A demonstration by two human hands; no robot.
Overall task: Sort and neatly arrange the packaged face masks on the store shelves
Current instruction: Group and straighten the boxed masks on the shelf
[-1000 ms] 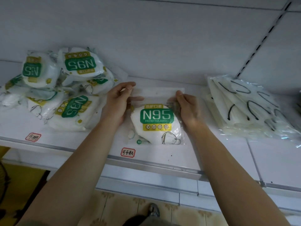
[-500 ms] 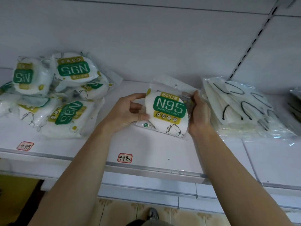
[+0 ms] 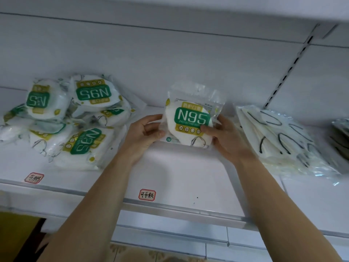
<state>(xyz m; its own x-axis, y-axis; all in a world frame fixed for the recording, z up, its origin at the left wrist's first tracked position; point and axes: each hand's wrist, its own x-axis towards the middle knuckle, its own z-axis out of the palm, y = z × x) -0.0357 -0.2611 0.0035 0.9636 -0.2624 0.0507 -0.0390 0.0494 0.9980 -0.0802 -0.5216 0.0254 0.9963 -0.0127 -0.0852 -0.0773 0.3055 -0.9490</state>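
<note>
N95 pack (image 3: 190,121) now upright off the shelf (image 3: 179,178), left hand (image 3: 145,133) and right hand (image 3: 224,137) gripping its edges, fingertips hidden behind.

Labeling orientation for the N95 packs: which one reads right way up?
The N95 pack held between the left hand and right hand, mid-shelf. Its print reads upright; legible labels in the left pile are inverted or sideways.

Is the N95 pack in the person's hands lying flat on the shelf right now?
No, the N95 pack stands up off the shelf, gripped by the left hand and the right hand.
</note>
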